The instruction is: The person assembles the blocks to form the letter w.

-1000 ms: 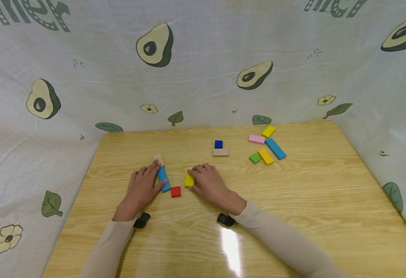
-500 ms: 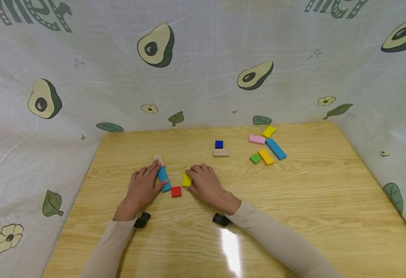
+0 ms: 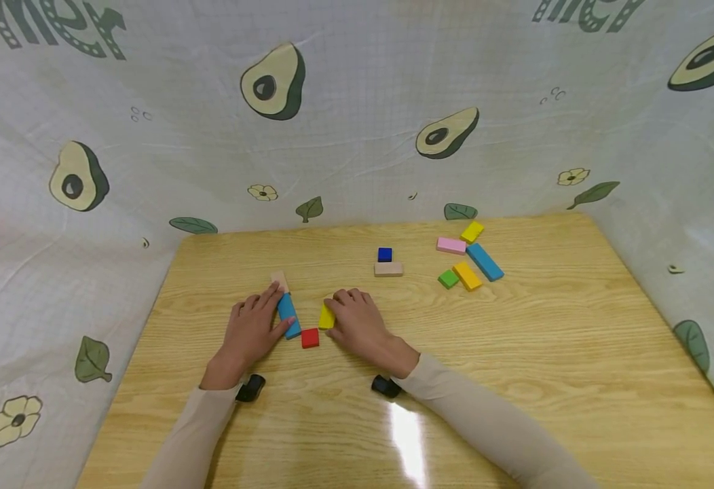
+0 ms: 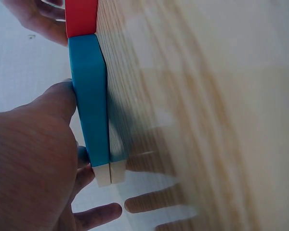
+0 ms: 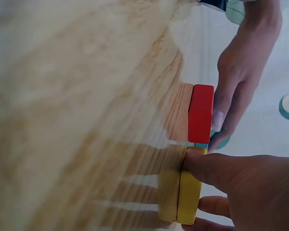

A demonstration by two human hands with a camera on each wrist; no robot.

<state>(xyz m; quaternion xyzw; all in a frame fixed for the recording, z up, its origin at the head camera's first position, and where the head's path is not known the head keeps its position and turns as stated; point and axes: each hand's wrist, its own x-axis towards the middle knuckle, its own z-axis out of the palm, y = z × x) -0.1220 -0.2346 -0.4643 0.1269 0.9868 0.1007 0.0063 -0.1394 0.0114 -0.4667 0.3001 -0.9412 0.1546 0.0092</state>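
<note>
The right hand (image 3: 362, 322) pinches a smooth yellow block (image 3: 326, 318) on the desk, thumb at the near end and fingers at the far end. The left hand (image 3: 252, 326) has its fingers loosely spread and resting on top of a long, flat blue block (image 3: 286, 309), with one fingertip by a pale block (image 3: 279, 276) that looks like bare wood. The pale block and the blue block sit end to end in a slanted line. A squarish red block (image 3: 310, 338) lies at the blue one's near end, just beside the yellow one. Behind the right hand, a dark blue cube (image 3: 384, 255) sits right by a pale wooden bar (image 3: 388, 269). Off to the right are a pink bar (image 3: 451, 246), a small yellow brick (image 3: 472, 231), a long blue bar (image 3: 484, 262), an orange-yellow brick (image 3: 467, 276) and a little green block (image 3: 448, 278). The shiny desk (image 3: 516, 380) has wavy wood lines, and a wide stretch runs from the right hand to the right edge. At its back edge stands a wrinkly cloth (image 3: 357, 170) with avocados, leaves and flowers; up top, cut-off letters (image 3: 58, 27) read "mer".
</note>
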